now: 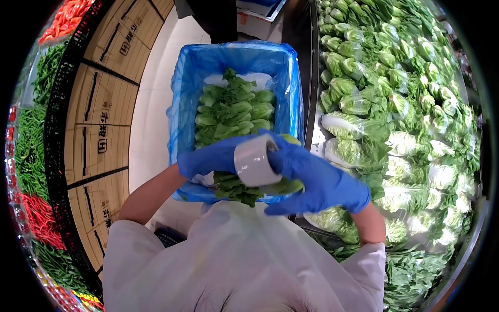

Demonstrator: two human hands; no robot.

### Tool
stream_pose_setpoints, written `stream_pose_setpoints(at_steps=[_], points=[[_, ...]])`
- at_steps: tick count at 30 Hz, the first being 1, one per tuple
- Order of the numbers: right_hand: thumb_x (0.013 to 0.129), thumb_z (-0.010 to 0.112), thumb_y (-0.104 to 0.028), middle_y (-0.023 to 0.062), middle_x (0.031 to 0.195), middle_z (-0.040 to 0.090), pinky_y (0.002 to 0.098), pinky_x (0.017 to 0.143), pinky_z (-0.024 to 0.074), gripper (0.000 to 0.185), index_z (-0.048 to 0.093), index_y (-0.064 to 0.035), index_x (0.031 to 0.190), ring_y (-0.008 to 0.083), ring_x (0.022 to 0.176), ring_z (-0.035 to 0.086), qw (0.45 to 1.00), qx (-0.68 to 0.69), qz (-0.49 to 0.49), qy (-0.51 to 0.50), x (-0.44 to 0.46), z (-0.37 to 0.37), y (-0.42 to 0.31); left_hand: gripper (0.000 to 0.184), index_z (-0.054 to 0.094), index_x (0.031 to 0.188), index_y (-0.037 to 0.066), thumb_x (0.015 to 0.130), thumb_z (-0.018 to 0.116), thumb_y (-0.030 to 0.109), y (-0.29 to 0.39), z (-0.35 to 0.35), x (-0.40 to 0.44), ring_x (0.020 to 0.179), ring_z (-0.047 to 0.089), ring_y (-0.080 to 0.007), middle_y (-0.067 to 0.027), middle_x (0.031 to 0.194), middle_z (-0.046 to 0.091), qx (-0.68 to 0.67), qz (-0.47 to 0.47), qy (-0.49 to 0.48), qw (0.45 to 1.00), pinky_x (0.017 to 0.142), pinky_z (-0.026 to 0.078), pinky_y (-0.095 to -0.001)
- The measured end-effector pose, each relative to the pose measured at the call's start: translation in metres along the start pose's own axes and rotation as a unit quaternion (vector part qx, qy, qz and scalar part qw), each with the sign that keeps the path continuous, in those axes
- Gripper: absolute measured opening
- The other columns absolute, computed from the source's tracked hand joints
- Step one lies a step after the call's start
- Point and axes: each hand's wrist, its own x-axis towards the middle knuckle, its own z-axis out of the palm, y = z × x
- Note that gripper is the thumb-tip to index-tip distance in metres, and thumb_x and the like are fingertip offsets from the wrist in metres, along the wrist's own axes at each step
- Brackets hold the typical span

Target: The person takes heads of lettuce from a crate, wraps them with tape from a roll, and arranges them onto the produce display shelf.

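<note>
My gloved left hand [214, 158] reaches across from the left, its fingers closed over a head of leafy green lettuce [236, 188]; its fingertips are hidden behind a roll of clear tape [252, 164]. From the right, my gloved right hand [323, 182] grips the tape roll with fingers at its core, thumb stretched out below. The lettuce's pale stem end shows beneath the roll, near the right thumb. Both hands are above the near end of a blue-lined crate [179, 88], where several more lettuce heads [236, 112] lie in rows.
Right of the crate, a sloping display shelf holds many wrapped lettuces [356, 104] and pale cabbages [400, 192]. Stacked cardboard boxes [104, 104] and a rack of green chillies [31, 145] and red chillies [41, 218] line the left. A person's dark-clothed legs [215, 21] stand beyond the crate.
</note>
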Motion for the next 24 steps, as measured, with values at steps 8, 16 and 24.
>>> stream_pose_setpoints(at_steps=[8,16,24], points=[[0.072,0.072,-0.029,0.0144,0.086,0.051,0.0411,0.100,0.0290,0.038,0.051,0.0017,0.080,0.0332,0.107,0.046,0.988,0.128,0.071,0.041,-0.051,0.037,0.009,0.061,0.041,0.126,0.000,0.070,0.065,0.011,-0.009,-0.009,-0.010,0.099,0.052,-0.0129,-0.0067,0.112,0.054,-0.117,-0.161,0.116,0.973,0.088,0.041,-0.0265],[0.076,0.068,-0.021,0.0115,0.115,0.054,0.0321,0.095,0.0353,0.053,0.048,0.0013,0.119,0.0215,0.108,0.049,0.905,0.276,0.320,-0.045,-0.075,0.046,0.043,0.060,0.046,0.124,0.002,0.071,0.070,0.017,-0.001,0.011,-0.012,0.098,0.052,-0.0094,-0.0041,0.109,0.057,-0.086,-0.115,0.065,0.988,0.088,0.041,-0.0255],[0.085,0.053,-0.015,0.0090,0.117,0.053,0.0273,0.092,0.0389,0.041,0.046,0.0007,0.123,0.0134,0.106,0.048,0.887,0.358,0.291,-0.012,-0.073,0.015,0.094,0.073,0.040,0.126,0.001,0.064,0.077,0.014,0.013,0.035,0.008,0.103,0.050,-0.0126,-0.0055,0.113,0.054,0.095,-0.150,-0.112,0.978,0.090,0.040,-0.0255]])
